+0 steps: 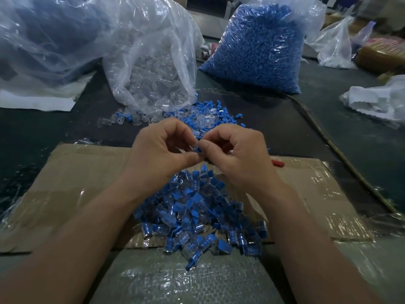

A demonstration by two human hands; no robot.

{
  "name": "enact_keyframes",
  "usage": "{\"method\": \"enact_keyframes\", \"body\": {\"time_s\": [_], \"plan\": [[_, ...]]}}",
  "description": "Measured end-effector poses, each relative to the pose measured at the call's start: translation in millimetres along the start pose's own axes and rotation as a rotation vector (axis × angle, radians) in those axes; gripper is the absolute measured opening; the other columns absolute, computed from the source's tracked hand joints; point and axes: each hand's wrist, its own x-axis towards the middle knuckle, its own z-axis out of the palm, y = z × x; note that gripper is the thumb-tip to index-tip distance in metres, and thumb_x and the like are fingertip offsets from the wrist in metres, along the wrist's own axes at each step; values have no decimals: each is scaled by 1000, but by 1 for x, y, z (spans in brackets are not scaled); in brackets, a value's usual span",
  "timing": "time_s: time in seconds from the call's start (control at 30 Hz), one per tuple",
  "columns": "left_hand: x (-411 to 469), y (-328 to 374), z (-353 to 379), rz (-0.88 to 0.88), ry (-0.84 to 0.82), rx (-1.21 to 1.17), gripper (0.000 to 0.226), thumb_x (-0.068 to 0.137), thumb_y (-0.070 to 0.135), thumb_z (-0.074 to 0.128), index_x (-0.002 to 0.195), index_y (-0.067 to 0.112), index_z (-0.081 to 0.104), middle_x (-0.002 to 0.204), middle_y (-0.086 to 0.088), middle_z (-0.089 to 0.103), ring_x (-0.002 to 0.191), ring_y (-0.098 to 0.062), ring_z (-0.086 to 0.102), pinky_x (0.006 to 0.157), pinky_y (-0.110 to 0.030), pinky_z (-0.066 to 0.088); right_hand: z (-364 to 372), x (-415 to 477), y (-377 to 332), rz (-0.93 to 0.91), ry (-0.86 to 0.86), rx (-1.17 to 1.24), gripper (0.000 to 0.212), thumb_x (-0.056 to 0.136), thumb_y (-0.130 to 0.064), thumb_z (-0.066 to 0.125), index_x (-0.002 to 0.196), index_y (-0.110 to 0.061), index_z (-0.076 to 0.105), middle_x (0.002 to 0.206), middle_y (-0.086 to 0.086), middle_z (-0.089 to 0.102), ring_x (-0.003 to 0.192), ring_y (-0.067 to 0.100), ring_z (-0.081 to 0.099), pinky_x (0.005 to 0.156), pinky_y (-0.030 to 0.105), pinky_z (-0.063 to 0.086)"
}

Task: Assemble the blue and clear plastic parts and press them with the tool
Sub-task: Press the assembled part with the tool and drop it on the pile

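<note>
Fingertips (207,146) of both hands meet at the middle of the view. The thumb and forefinger of each hand are curled in and pinching, and the other fingers are folded behind them. The right hand (236,154) nips a small blue part (199,149). The left hand (160,148) appears to hold the clear part (193,147) against it, though only a glint of that shows.

From the hands, a heap of joined pieces (197,216) lies at 6 o'clock on a taped sheet of cardboard (65,183). Loose blue and clear parts (197,116) are scattered at 12 o'clock. An open bag of clear parts (153,69) stands at 11 o'clock and a full bag of blue parts (256,51) at 1 o'clock. The red-handled tool (278,164) peeks out at 3 o'clock, just beside the right hand.

Both parts look very light, stiff and smooth, so they are probably slippery and apt to flick away if squeezed off-centre. The blue piece is likely best held by its flat tab. The clear shell looks best gripped across its sides, which leaves the mouth free. Firm, straight pressure should seat them, and hard plastic may crack if it is twisted.
</note>
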Motion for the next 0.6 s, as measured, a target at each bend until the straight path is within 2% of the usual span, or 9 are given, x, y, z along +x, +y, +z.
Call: {"method": "enact_keyframes", "body": {"time_s": [0.1,0.2,0.33,0.4,0.5,0.6], "plan": [[1,-3,2,27,41,75,23,61,9,78,73,16,60,73,-3,66,67,-24,64,62,-36,56,2,1,2,30,-26,-97,15,87,-21,62,72,-18,61,63,-9,55,57,6,50,53,21,42],[0,-4,2,59,45,89,29,61,4,78,69,22,58,74,-3,65,67,-25,63,62,-37,56,1,0,1,91,-62,25,20,88,-18,60,67,-18,59,58,-8,53,52,3,45,49,16,36],[0,-6,2,81,30,91,31,62,1,78,67,23,56,75,-3,64,67,-24,63,63,-37,55,-1,0,1,160,-90,123,23,87,-16,60,65,-17,60,61,6,59,55,11,50,52,28,42],[0,-6,2,79,21,92,30,62,-1,77,67,21,56,76,-4,64,69,-24,63,64,-37,56,-1,1,1,176,-94,131,23,87,-17,60,64,-17,59,62,7,60,55,13,51,52,28,43],[-1,-6,2,68,22,57,28,63,0,76,69,20,58,75,-2,65,70,-19,65,66,-29,58,0,1,0,192,-89,176,23,86,-18,61,63,-19,57,60,3,57,55,12,49,52,30,43],[0,-4,0,51,16,8,19,69,4,72,73,20,62,77,0,67,68,-11,66,66,-21,56,-1,1,2,217,-49,257,18,84,-19,64,67,-21,58,67,6,61,62,16,55,58,33,48]]}}
